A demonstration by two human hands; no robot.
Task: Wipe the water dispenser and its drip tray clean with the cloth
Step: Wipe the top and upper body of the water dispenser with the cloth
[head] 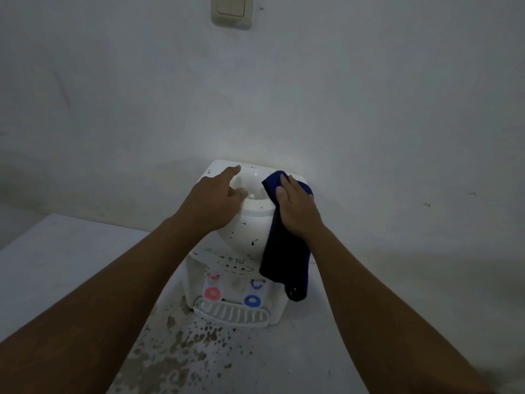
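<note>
A small white water dispenser (250, 223), speckled with dark spots, stands on a white counter against the wall. Its slotted drip tray (231, 311) sits at the front base, below a red tap (212, 293) and a blue tap (252, 301). My right hand (295, 206) presses a dark blue cloth (284, 260) onto the dispenser's top right edge; the cloth's loose end hangs down the right front. My left hand (216, 194) rests on the top left rim, fingers spread, index finger stretched toward the back.
The white counter (56, 265) carries brown splatter stains (187, 345) in front of the drip tray. The wall (369, 109) stands directly behind the dispenser, with a light switch (231, 11) high above it.
</note>
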